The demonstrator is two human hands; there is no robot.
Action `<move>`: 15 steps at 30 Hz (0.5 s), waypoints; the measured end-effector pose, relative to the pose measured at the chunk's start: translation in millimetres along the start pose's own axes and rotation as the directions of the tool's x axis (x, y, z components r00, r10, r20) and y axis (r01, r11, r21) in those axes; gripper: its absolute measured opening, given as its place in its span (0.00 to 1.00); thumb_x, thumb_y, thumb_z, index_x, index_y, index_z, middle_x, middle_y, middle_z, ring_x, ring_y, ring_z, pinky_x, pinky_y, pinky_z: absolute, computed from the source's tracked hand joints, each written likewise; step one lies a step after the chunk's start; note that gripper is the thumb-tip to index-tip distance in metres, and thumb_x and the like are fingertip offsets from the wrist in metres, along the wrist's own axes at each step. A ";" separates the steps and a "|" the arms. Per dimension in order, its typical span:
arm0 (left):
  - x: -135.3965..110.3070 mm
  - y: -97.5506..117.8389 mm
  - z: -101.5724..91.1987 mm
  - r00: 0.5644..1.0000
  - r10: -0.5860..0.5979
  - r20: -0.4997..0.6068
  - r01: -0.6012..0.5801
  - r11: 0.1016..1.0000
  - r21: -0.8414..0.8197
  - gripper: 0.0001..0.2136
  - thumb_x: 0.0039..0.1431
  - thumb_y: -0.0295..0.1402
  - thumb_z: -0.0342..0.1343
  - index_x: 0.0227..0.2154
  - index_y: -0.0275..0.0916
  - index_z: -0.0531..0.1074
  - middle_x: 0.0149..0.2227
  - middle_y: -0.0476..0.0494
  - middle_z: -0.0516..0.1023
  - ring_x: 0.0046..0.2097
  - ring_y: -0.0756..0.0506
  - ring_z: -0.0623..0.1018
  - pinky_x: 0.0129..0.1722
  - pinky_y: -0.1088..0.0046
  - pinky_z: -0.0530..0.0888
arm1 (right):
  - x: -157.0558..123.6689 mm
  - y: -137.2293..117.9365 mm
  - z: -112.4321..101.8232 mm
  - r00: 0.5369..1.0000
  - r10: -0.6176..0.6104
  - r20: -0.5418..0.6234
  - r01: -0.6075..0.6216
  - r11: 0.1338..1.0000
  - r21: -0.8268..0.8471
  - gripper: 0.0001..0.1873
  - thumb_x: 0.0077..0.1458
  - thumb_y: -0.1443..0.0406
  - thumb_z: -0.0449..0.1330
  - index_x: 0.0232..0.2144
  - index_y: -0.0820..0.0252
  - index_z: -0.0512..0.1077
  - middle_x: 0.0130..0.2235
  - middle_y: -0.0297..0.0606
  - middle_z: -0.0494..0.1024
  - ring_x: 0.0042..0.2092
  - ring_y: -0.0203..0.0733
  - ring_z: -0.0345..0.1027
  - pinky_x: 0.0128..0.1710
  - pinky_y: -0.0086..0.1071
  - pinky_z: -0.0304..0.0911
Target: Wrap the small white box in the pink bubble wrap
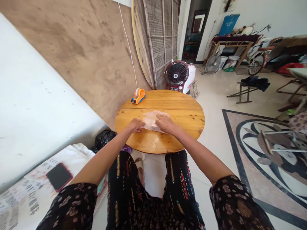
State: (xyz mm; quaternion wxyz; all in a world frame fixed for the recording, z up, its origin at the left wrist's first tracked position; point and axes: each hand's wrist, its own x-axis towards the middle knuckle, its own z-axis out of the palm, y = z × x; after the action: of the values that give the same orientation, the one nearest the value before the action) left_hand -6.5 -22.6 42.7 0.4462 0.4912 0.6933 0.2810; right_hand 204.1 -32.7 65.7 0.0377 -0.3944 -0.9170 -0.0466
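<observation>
On the round wooden table [184,110] lies a thin, whitish translucent sheet [157,114] with a small pale block-like item [150,122] in or under it; what the item is cannot be made out. My left hand [137,125] is at the sheet's left edge, its fingers bent in and closed on that edge. From the right, my right hand [166,123] rests on the sheet with its fingers stretched out. An orange and blue tape dispenser [139,95] with a roll of tape stands at the table's back left, apart from both hands.
Behind the table stands a dark red fan [177,76]. A large brown board [79,48] leans on the wall at left. A phone [59,176] lies on a printed white sack [28,198] at lower left. A folding stool [247,91] stands on the floor at right.
</observation>
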 end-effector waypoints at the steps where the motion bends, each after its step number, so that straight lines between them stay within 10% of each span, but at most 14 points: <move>1: -1.4 2.4 -0.6 0.999 -0.052 0.016 0.052 0.999 -0.008 0.11 0.42 0.31 0.64 0.18 0.37 0.66 0.15 0.51 0.67 0.18 0.50 0.68 0.21 0.73 0.68 | -0.8 0.1 -0.1 1.000 0.001 -0.004 -0.001 1.000 0.002 0.18 0.63 0.68 0.46 0.43 0.67 0.76 0.56 0.55 0.67 0.55 0.53 0.61 0.52 0.43 0.59; 15: -9.0 7.3 13.8 0.976 -0.219 0.015 0.219 0.965 -0.146 0.12 0.44 0.29 0.67 0.25 0.36 0.67 0.22 0.47 0.74 0.22 0.51 0.73 0.28 0.72 0.76 | -6.9 3.8 2.0 1.000 0.023 -0.017 -0.022 0.998 0.056 0.19 0.64 0.65 0.46 0.43 0.65 0.76 0.58 0.54 0.65 0.55 0.52 0.62 0.51 0.43 0.61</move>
State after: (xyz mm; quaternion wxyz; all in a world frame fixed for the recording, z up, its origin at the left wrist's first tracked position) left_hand 10.1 -29.0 45.8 0.5090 0.3773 0.7209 0.2808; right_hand 211.5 -34.9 63.3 0.0573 -0.4032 -0.9130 -0.0242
